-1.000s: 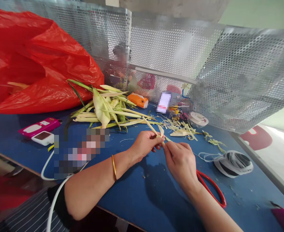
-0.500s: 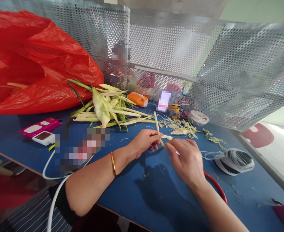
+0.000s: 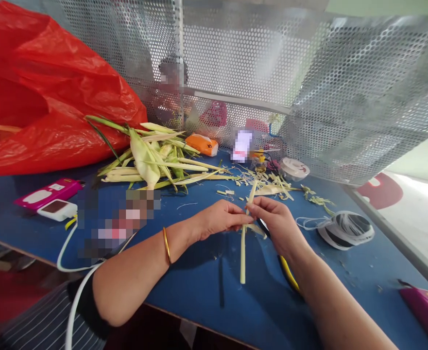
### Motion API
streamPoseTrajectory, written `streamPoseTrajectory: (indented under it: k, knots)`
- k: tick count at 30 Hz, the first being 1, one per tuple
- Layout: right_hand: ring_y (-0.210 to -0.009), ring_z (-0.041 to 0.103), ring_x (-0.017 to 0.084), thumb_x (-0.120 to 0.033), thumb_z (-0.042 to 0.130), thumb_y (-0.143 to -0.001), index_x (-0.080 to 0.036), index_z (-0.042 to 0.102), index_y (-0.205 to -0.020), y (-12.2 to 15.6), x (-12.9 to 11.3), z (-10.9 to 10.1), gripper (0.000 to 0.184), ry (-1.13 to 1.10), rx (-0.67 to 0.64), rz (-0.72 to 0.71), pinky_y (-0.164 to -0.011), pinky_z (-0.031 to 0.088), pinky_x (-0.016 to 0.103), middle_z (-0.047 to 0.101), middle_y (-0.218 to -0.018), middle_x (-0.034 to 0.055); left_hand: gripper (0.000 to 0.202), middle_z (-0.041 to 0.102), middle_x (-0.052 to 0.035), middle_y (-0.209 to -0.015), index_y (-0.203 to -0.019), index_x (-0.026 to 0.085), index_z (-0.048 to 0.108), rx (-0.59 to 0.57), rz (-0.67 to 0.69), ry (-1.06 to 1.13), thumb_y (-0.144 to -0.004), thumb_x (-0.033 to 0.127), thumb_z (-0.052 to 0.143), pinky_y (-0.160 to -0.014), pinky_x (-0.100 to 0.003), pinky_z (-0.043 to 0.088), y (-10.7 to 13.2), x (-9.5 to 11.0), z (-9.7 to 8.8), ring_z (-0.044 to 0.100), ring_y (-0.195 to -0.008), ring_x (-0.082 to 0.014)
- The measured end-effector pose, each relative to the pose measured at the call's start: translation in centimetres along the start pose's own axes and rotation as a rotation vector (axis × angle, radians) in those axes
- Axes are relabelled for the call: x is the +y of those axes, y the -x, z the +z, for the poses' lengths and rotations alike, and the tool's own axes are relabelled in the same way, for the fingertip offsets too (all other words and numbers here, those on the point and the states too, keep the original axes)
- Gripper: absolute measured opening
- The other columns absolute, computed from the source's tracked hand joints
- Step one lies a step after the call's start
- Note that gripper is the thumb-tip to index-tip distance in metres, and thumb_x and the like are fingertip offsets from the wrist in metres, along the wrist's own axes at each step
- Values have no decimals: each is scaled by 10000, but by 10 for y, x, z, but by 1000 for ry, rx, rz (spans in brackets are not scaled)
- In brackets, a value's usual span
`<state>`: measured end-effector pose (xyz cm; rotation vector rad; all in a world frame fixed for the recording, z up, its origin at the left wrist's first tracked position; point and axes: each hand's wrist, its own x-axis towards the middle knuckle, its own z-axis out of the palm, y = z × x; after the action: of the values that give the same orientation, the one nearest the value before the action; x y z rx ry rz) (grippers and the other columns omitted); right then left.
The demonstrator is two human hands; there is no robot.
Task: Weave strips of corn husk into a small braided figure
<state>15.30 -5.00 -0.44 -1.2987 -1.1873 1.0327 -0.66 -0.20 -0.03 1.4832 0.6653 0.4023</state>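
A pale green-yellow plant strip point(image 3: 243, 257), like a rolled corn husk, stands nearly upright between my hands. My left hand point(image 3: 223, 217) pinches it with closed fingers at about mid-length. Close beside, my right hand point(image 3: 275, 214) grips the strip with thumb and fingers just above. A thin, frayed piece of husk point(image 3: 256, 229) sticks out below the fingertips. Under my right hand shows a tool with a black and yellow handle point(image 3: 289, 273); its working end is hidden, and I cannot tell whether the hand holds it.
Leafy husks point(image 3: 144, 160) lie piled by a red plastic bag point(image 3: 71, 97). Husk scraps point(image 3: 272, 187), a tape roll point(image 3: 294, 168), an orange tissue pack point(image 3: 201, 145) and a phone point(image 3: 242, 145) sit toward the perforated metal screen point(image 3: 235, 58). White thread point(image 3: 348, 228) lies at right; a white cable point(image 3: 73, 306) crosses left.
My hands have come together on the strip, which now points down toward me. My right hand, earlier apart and lower, has turned and closed on it. The view has shifted slightly.
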Motion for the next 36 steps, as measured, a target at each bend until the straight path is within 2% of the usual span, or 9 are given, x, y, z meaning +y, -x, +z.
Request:
streamPoseTrajectory:
  k: [6,11,14,17,19,22,27,31,36]
  knots:
    - [-537,364,103,-418,714,-701,-193,538,-592,1,11,9,305,20,153,-66,-524,283,255,457,-546,-52,418,447,46,-505,-531,159,550,0,21,-20,-724,507,677,-486,-242,248,-1,-6,1,346,-484,-68]
    - [-541,382,107,-409,675,-752,-200,523,-614,2,16,13,293,40,180,-91,-528,318,256,457,-568,-55,364,485,32,-484,-522,167,602,12,-5,-2,-710,466,692,-496,-251,297,2,-2,3,384,-456,-77]
    - [-624,490,137,-418,635,-796,-191,611,-728,1,12,10,239,129,193,-130,-607,393,270,563,-658,-19,351,538,16,-517,-559,163,628,45,-36,64,-699,475,710,-514,-251,352,2,-1,4,448,-472,-88]
    - [-783,583,190,-431,615,-815,-187,655,-895,0,5,4,260,251,329,-244,-727,445,305,663,-827,35,348,592,-1,-582,-634,151,655,119,-69,184,-733,483,687,-519,-237,377,0,-1,2,506,-510,-90]
    - [-779,587,195,-454,589,-835,-191,646,-858,2,-1,0,270,337,383,-296,-723,445,302,665,-808,36,340,619,-15,-617,-680,139,672,193,-76,244,-775,465,654,-523,-230,393,-2,0,-1,532,-529,-90]
    - [-686,563,175,-515,524,-874,-198,619,-715,5,-6,-4,367,460,278,-249,-641,417,271,630,-683,14,319,627,-15,-620,-754,128,697,290,-59,307,-819,430,619,-526,-220,405,-6,-1,-6,538,-521,-84]
    - [-583,513,143,-512,535,-875,-205,617,-702,7,0,1,362,642,20,-234,-555,368,241,601,-622,-17,284,610,3,-608,-810,117,706,383,-40,380,-774,398,696,-528,-216,398,-6,0,-11,536,-514,-79]
    - [-560,522,140,-430,491,-927,-218,597,-697,7,6,4,331,740,8,-330,-542,361,236,604,-601,-21,204,617,2,-598,-753,113,677,375,-43,357,-731,303,748,-539,-223,401,-5,3,-8,550,-527,-89]
    - [-634,591,158,-304,459,-966,-223,585,-702,10,5,4,303,966,75,-547,-709,400,287,640,-660,-9,176,627,0,-584,-699,116,664,446,-3,399,-693,250,779,-599,-237,427,-7,0,-3,555,-536,-91]
